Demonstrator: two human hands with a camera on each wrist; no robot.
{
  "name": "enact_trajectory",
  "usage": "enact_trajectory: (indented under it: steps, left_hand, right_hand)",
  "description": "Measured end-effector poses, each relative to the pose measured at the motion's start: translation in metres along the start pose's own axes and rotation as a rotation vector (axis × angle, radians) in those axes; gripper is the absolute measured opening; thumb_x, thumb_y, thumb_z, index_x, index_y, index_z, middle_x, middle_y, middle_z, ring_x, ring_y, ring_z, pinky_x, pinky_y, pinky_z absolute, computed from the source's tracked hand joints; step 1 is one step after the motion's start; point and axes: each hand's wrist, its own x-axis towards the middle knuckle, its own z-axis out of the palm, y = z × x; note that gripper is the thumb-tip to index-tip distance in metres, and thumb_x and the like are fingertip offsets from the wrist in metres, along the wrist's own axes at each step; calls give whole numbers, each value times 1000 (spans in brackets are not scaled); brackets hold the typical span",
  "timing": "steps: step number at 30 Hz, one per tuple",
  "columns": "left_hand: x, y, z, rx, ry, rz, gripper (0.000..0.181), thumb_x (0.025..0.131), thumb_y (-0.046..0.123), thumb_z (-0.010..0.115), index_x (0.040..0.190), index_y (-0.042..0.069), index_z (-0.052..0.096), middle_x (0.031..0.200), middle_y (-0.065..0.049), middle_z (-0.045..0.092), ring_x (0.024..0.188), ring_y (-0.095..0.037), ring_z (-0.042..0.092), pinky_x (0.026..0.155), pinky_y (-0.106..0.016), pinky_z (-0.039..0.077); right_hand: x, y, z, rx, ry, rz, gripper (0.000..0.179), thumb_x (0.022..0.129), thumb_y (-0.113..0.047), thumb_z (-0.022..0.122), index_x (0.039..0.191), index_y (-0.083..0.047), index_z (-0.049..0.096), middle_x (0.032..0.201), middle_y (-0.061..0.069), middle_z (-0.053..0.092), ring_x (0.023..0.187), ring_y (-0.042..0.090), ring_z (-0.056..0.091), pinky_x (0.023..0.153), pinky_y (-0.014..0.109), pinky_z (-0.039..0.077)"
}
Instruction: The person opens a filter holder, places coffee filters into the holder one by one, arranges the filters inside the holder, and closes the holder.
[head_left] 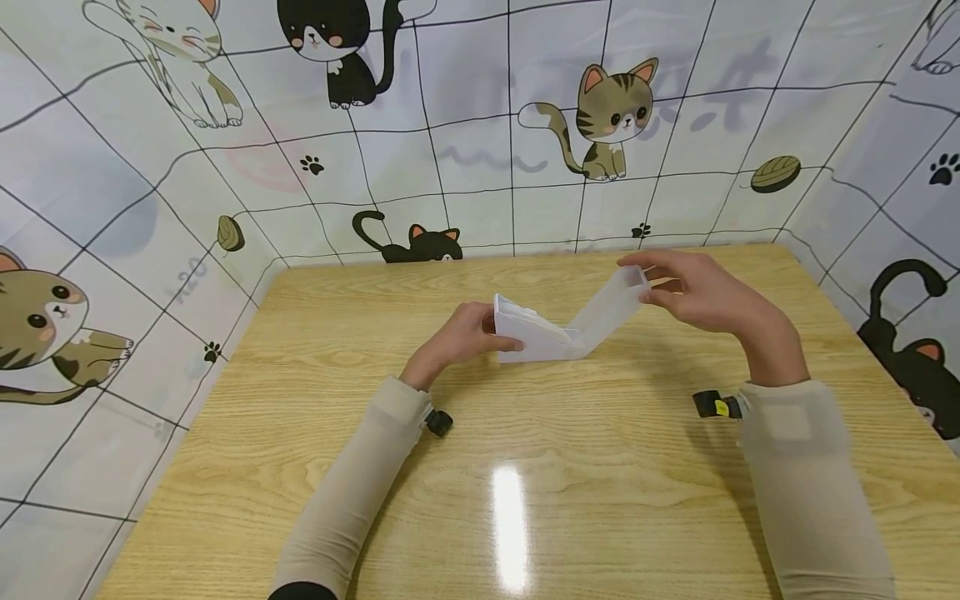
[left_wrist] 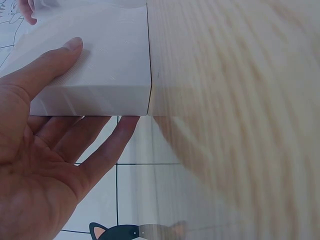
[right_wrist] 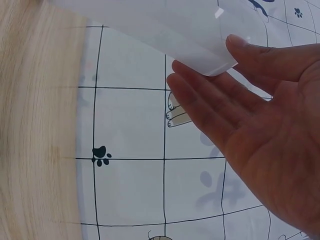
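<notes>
Near the back of the table, my left hand (head_left: 471,332) grips a flat white box (head_left: 528,337) at its left end. In the left wrist view, the thumb (left_wrist: 55,65) lies on the box's broad face and the other fingers reach behind it. A translucent plastic cover (head_left: 609,312) slants up to the right from the box's right end, their edges meeting near the tabletop; whether they are joined I cannot tell. My right hand (head_left: 701,287) holds the cover's raised end between thumb and fingers. In the right wrist view, the cover's rounded corner (right_wrist: 212,62) sits between them.
The wood-grain table (head_left: 465,467) carries a bright light reflection toward its front. A white wall covering (head_left: 480,183) with grid lines and cartoon cats rises behind the table and on both sides. Small black wrist cameras (head_left: 438,422) are strapped at both sleeves.
</notes>
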Motion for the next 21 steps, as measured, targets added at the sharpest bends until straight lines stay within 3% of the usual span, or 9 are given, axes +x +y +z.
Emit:
enact_trajectory:
  steps: [21]
  left_hand:
    - [1,-1,1,-10,-2,-12,37,88,23,85,121,12,72,111,-6,79,92,-14,75,78,-29,60]
  right_hand:
    - [2,2,2,29,-8,9,51,103,-2,59,152,-11,49,152,18,51,134,44,58,105,59,51]
